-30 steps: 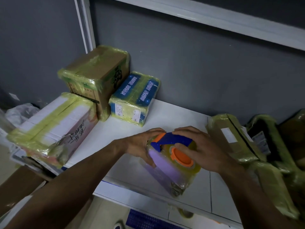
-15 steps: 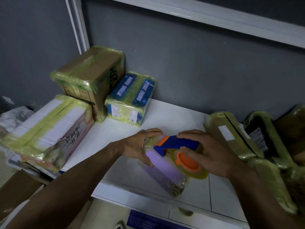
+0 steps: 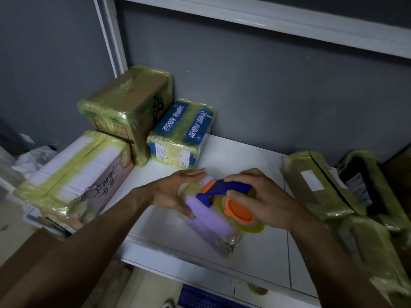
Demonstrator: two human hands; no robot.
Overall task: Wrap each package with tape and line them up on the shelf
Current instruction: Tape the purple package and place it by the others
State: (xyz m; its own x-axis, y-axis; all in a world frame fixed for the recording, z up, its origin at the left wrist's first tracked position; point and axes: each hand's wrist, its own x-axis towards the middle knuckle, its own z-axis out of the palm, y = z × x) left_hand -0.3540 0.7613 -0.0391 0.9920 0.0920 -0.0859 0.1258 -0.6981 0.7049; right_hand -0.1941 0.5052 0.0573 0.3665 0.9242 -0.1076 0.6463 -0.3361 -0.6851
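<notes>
A small purple package (image 3: 208,221) lies on the white shelf (image 3: 262,252) near its front edge, partly covered in clear yellowish tape. My left hand (image 3: 175,192) grips its left end, thumb on top and fingers down the side. My right hand (image 3: 264,198) holds a blue and orange tape dispenser (image 3: 226,196) with a yellowish tape roll against the package's right side.
Taped boxes stand at the back left: a brown carton (image 3: 131,107), a blue box (image 3: 182,134) and a white and pink box (image 3: 73,176) overhanging the shelf's left end. More taped parcels (image 3: 320,185) crowd the right. An upper shelf board (image 3: 289,21) runs overhead.
The dispenser has slid from the top of the purple package to its right side, and my right hand went with it. My left hand kept its hold.
</notes>
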